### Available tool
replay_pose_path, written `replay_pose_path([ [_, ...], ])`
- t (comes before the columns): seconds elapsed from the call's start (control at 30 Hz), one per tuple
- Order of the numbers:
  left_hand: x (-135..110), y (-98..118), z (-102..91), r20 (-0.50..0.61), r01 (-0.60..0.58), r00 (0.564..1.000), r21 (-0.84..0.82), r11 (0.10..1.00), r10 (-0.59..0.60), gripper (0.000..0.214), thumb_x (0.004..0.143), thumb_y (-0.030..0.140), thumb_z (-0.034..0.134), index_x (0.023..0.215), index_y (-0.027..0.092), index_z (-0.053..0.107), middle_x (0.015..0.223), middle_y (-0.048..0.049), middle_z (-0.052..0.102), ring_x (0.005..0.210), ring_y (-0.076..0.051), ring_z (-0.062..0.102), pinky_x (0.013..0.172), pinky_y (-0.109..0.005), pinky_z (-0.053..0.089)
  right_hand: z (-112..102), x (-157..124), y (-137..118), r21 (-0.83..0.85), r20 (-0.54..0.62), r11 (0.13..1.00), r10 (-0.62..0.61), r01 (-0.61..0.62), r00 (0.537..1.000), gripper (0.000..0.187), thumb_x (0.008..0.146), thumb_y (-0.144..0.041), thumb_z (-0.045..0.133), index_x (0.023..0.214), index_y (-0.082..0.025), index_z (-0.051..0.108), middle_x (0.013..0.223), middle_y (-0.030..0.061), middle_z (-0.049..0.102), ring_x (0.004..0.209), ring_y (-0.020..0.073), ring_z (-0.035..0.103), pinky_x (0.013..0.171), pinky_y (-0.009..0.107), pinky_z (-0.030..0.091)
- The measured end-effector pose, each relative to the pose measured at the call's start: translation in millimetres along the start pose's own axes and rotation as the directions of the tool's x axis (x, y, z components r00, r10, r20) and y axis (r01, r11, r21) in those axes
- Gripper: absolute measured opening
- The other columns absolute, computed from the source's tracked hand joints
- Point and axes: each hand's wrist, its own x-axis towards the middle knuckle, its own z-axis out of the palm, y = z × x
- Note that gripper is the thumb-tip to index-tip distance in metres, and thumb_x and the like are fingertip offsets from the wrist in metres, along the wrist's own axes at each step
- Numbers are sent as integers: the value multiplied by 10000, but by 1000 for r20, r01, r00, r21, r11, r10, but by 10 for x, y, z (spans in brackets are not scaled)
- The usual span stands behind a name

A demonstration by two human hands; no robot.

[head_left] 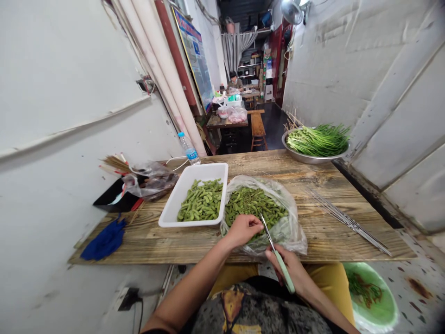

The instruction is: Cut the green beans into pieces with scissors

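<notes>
My right hand (287,264) grips a pair of scissors (282,268) with pale green handles, its blades pointing up and to the left. Just left of the blade tips is my left hand (244,229), fingers pinched together; whatever they hold is hidden. Both hands are over the near side of a clear plastic bag (295,227), which lies open and full of green edamame pods (252,202). To the left of the bag stands a white plastic tray (174,199) with more edamame pods (202,199) in it.
Metal skewers (351,222) lie on the wooden table (149,241) at right, below a metal bowl of green stalks (318,141). At left are a blue cloth (104,240), a black container (116,195) and a water bottle (189,149). A green-lined bin (378,297) stands on the floor. A person (235,82) sits farther back.
</notes>
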Motion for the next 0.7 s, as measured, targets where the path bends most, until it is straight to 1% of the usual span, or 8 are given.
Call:
replay_pose_path([
  [0.07, 2, 0, -10, -1, 31, 1000, -107, 994, -31, 149, 674, 260, 632, 702, 119, 671, 602, 9, 612, 551, -83, 488, 560, -203, 354, 2, -3, -16, 7, -7, 1000, 18, -18, 1000, 394, 789, -583, 495, 829, -192, 490, 401, -105, 346, 308, 66, 323, 296, 174, 284],
  [0.13, 0, 1, -15, 30, 99, 995, -267, 959, -95, 171, 644, 276, 667, 703, 117, 648, 557, 29, 567, 493, -59, 441, 511, -193, 327, 4, 1, -7, 21, -11, 999, 24, -24, 1000, 401, 783, -587, 498, 841, -190, 491, 392, -110, 342, 297, 68, 318, 289, 178, 292],
  [0.17, -3, 4, -15, 67, 148, 989, -357, 922, -133, 195, 633, 288, 682, 714, 117, 633, 541, 37, 548, 463, -48, 420, 484, -187, 313, 4, 5, 5, 36, -9, 999, 23, -22, 1000, 409, 783, -590, 494, 867, -190, 490, 397, -110, 348, 300, 70, 324, 294, 182, 306],
  [0.23, -10, 17, -11, 150, 243, 970, -517, 821, -192, 246, 618, 301, 705, 744, 116, 602, 549, 34, 553, 435, -38, 426, 451, -176, 308, 8, 16, 34, 77, -15, 997, 2, -1, 1000, 436, 784, -597, 485, 934, -188, 483, 447, -98, 391, 342, 80, 375, 334, 194, 354],
  [0.3, -17, 33, 5, 180, 276, 961, -619, 735, -209, 280, 605, 284, 729, 766, 110, 580, 604, -1, 600, 468, -50, 499, 460, -170, 354, 14, 24, 51, 127, -34, 992, -16, 20, 999, 475, 781, -618, 466, 976, -185, 473, 523, -77, 433, 407, 90, 433, 391, 210, 397],
  [0.37, -20, 42, 39, 150, 260, 965, -676, 690, -216, 288, 602, 258, 746, 765, 101, 569, 647, -37, 636, 519, -71, 563, 491, -172, 407, 23, 23, 43, 175, -38, 984, -10, 17, 999, 521, 766, -653, 447, 984, -180, 471, 567, -64, 445, 442, 100, 458, 417, 226, 411],
  [0.5, -23, 24, 129, 67, 202, 971, -741, 641, -229, 276, 627, 248, 748, 737, 105, 539, 652, -60, 664, 532, -87, 600, 534, -190, 467, 41, 5, -14, 210, -2, 977, 19, -18, 1000, 573, 726, -694, 454, 971, -177, 465, 567, -66, 432, 431, 104, 451, 408, 243, 416],
  [0.7, -56, 0, 218, 51, 174, 978, -736, 654, -203, 317, 605, 294, 761, 711, 112, 524, 641, -50, 670, 522, -98, 611, 527, -202, 473, 49, 12, -12, 192, -13, 981, 19, -16, 1000, 525, 745, -679, 443, 915, -183, 469, 540, -79, 418, 381, 81, 416, 361, 215, 393],
])
